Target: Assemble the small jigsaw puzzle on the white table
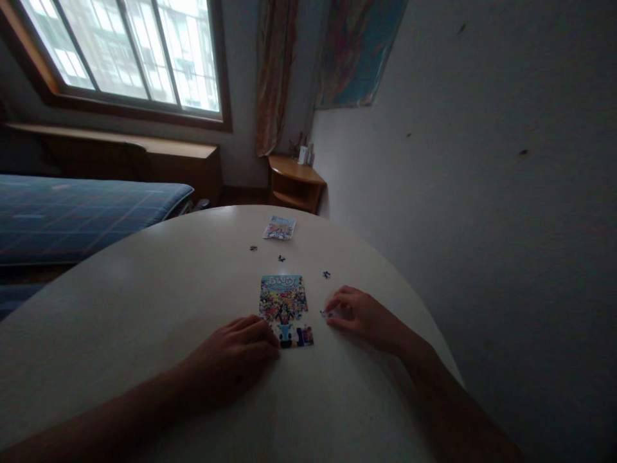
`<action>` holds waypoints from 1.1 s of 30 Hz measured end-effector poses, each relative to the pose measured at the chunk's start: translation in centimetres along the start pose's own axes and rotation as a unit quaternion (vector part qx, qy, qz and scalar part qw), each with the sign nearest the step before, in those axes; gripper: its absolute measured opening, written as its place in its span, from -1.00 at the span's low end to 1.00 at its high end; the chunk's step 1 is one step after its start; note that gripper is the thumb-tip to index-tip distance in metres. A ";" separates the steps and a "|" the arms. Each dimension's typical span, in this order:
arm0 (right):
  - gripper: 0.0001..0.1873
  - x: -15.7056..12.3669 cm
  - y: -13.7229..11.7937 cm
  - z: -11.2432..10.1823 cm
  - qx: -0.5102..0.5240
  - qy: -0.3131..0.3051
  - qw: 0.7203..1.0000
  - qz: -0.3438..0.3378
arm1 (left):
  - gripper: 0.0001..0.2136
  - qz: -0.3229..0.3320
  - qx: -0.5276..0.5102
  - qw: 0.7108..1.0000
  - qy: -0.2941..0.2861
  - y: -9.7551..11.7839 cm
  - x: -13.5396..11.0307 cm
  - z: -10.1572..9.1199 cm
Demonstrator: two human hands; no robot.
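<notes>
A mostly assembled jigsaw puzzle [283, 299] with a crowded, colourful cartoon picture lies flat on the white round table [193, 283]. Its right side has a notch, and a lower section looks slightly offset. My left hand [248, 350] rests at the puzzle's lower left corner, fingers lying on its edge and hiding that corner. To the right of the puzzle, my right hand [354, 315] has thumb and index finger closed around a small puzzle piece [324, 314], apart from the puzzle. Loose pieces lie beyond: one [326, 274] near my right hand, another [281, 258] above the puzzle, a third [253, 248] farther left.
A small printed picture sheet [279, 227] lies near the table's far edge. At the right stands a white wall [482, 193]. Past the table are a corner shelf [294, 168], a bed with a blue checked mattress [87, 215] and a window [130, 51].
</notes>
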State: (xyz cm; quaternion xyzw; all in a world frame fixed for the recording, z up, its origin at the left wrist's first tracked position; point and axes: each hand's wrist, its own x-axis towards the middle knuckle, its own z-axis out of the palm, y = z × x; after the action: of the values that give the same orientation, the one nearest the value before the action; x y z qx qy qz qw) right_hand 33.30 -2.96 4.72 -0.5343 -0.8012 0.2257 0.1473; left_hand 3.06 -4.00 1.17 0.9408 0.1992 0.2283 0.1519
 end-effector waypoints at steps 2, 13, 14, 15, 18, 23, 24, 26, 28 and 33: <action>-0.90 0.1 0.0 0.3 0.009 -0.003 1.000 -0.004 | -0.82 0.000 0.004 1.000 0.004 0.1 0.1 0.0; -0.93 0.2 -0.2 0.9 -0.014 0.005 1.000 -0.002 | -0.84 0.000 0.013 1.000 0.004 0.1 0.0 0.0; -0.92 0.2 -0.4 0.9 -0.010 0.004 1.000 0.000 | -0.84 0.000 0.014 1.000 0.001 0.1 0.1 0.0; -0.93 0.2 -0.6 0.9 -0.001 0.001 1.000 0.004 | -0.84 0.000 0.015 1.000 -0.002 0.1 0.1 0.0; -0.95 0.2 -1.1 1.2 0.046 -0.002 0.999 0.013 | -0.84 -0.001 0.015 1.000 0.000 0.1 0.1 0.0; -0.93 0.5 -2.0 2.0 0.121 0.013 0.992 -0.008 | -0.84 0.005 0.021 1.000 0.011 0.0 0.1 0.1; -0.93 0.6 -2.2 2.2 0.127 0.020 0.992 -0.012 | -0.84 0.004 0.023 1.000 0.010 0.0 0.1 0.2; -0.92 0.8 -2.5 2.6 0.129 0.035 0.991 -0.019 | -0.84 0.003 0.028 1.000 0.011 0.1 0.2 0.2; -0.90 0.9 -2.5 3.0 0.123 0.042 0.991 -0.024 | -0.84 0.003 0.029 0.999 0.013 0.1 0.2 0.2; -0.84 1.1 -1.8 3.7 0.106 0.041 0.993 -0.025 | -0.84 0.005 0.022 1.000 0.017 0.3 0.3 0.0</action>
State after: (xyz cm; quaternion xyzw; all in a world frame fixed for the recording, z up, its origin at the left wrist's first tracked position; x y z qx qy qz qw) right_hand 29.67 -3.31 2.46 -0.5045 -0.7788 0.2837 0.2419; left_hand 3.40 -4.09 1.35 0.9411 0.2016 0.2405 0.1263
